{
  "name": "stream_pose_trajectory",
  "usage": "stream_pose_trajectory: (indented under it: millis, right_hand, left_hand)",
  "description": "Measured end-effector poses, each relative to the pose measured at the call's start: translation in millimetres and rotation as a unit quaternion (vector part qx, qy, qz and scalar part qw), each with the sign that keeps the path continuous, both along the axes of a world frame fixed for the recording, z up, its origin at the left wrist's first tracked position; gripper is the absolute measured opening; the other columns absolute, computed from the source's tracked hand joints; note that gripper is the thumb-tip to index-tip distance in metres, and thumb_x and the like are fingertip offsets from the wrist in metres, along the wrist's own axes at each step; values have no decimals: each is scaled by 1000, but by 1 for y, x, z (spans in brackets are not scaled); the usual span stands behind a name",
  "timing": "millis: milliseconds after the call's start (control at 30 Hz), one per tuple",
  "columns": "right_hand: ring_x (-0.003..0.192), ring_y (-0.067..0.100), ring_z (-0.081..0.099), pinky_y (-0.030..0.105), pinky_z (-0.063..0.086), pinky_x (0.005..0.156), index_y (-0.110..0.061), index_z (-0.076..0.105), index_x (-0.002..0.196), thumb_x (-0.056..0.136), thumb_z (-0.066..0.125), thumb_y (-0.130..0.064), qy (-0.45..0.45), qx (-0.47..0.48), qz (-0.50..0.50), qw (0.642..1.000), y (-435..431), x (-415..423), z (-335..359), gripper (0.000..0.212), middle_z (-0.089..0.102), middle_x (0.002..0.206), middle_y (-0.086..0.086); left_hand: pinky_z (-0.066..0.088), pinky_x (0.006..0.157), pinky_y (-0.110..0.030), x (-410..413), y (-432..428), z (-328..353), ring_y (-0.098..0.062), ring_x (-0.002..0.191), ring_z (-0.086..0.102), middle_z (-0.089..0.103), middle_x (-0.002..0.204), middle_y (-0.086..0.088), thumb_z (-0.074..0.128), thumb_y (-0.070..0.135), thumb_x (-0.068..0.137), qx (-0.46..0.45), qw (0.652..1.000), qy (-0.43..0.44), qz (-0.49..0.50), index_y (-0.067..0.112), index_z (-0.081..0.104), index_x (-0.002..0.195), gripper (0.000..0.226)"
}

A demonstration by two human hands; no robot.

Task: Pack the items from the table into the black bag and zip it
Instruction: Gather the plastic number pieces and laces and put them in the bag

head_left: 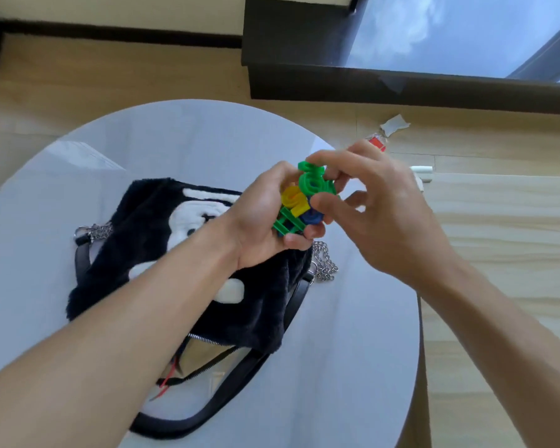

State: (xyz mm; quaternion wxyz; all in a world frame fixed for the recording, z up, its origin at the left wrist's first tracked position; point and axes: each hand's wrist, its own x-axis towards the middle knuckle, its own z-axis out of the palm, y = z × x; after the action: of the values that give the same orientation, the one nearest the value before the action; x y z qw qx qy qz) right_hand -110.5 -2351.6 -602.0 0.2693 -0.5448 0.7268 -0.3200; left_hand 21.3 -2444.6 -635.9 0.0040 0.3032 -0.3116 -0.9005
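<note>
Head view: your left hand [259, 221] sits at the centre of the frame, palm up, with its fingers curled around a cluster of plastic letters [299, 205]. You can make out a yellow piece [293, 198], a green H-shaped piece [286, 223] below it and a blue piece [311, 218] against your fingertips. Your right hand [385, 218] comes in from the right and pinches the top green letter [311, 181] between thumb and curled fingers, so both hands meet on the same cluster, held above the table.

The black bag [162, 240] lies flat on the white round table [191, 137], lower left of centre, partly under your left forearm. It is furry, with white patches on its face (the pattern is partly hidden by your arm). Its zipper [207, 339] at the lower edge is open, showing a pale lining and something red [168, 376] inside; what that is cannot be told. A silver chain [325, 263] hangs at the bag's right edge and a black strap [181, 431] loops toward the bottom of the frame.

On the wooden floor at upper right, beyond the table edge, lies a torn wrapper scrap [393, 124].
</note>
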Motion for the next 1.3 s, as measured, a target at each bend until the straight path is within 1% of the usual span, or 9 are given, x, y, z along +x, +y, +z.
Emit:
stream_pose_trajectory:
  millis: [167, 400, 633, 700, 800, 900, 967, 1167, 1300]
  right_hand:
    - [82, 15, 53, 30, 47, 73, -27, 67, 128, 92, 70, -11, 84, 70, 106, 988, 27, 36, 35, 39, 56, 105, -1]
    - [88, 10, 44, 24, 42, 71, -16, 73, 113, 86, 71, -3, 78, 109, 205, 969, 65, 114, 54, 30, 55, 111, -1]
    - [98, -1, 48, 3, 37, 76, -27, 65, 122, 86, 73, -20, -14, 70, 221, 973, 83, 178, 31, 37, 51, 118, -18]
    - [99, 1, 51, 7, 40, 80, -25, 63, 122, 89, 72, -24, 10, 38, 160, 986, 81, 183, 13, 34, 51, 114, -16]
    - [103, 19, 50, 31, 46, 86, -16, 60, 120, 82, 74, -23, 115, 65, 96, 987, 67, 179, -17, 41, 49, 111, -4]
    - [101, 25, 47, 36, 41, 86, -16, 53, 120, 70, 78, -31, 251, 137, 138, 948, 52, 179, -38, 57, 48, 111, 3]
    - [98, 26, 49, 37, 38, 85, -17, 52, 115, 73, 74, -29, 296, 167, 169, 925, 39, 179, -44, 49, 52, 106, 2]
    - [72, 28, 48, 36, 34, 73, -16, 53, 87, 67, 58, -6, 227, 106, 123, 960, 13, 167, -19, 23, 57, 80, -1]
    - [70, 26, 48, 32, 31, 71, -19, 55, 84, 65, 59, -9, 201, 79, 96, 972, 8, 164, 3, 22, 57, 77, -2]
  left_hand:
    - [29, 42, -23, 28, 41, 17, -15, 54, 49, 58, 69, -2, 26, 59, 101, 9, 997, -36, 71, 20, 69, 84, 61]
    - [31, 43, -19, 110, 106, 21, -9, 50, 53, 63, 67, 4, 32, 54, 102, 175, 966, 15, 189, 21, 73, 87, 55]
    - [19, 47, -21, 190, 150, 4, -10, 59, 47, 57, 73, -1, 42, 46, 100, 185, 933, -51, 304, 15, 68, 88, 42]
    - [22, 39, -18, 206, 153, -3, -11, 58, 44, 56, 75, -1, 42, 45, 100, 206, 917, -77, 333, 14, 66, 87, 42]
    - [21, 37, -16, 219, 155, -16, -11, 54, 43, 53, 73, -2, 39, 44, 100, 226, 892, -154, 360, 12, 62, 87, 41]
    - [21, 35, -15, 218, 154, -30, -10, 52, 41, 53, 68, -1, 37, 44, 102, 230, 874, -232, 361, 14, 59, 85, 40]
    - [23, 33, -15, 210, 146, -36, -11, 51, 43, 53, 67, -2, 37, 44, 102, 229, 869, -249, 361, 13, 59, 85, 41]
    - [36, 38, -17, 176, 105, -36, -17, 58, 51, 60, 86, -7, 40, 31, 102, 243, 847, -223, 417, 8, 61, 102, 31]
    - [54, 52, -27, 166, 86, -28, -30, 86, 66, 64, 122, -20, 34, 13, 100, 241, 818, -199, 484, 4, 57, 128, 37]
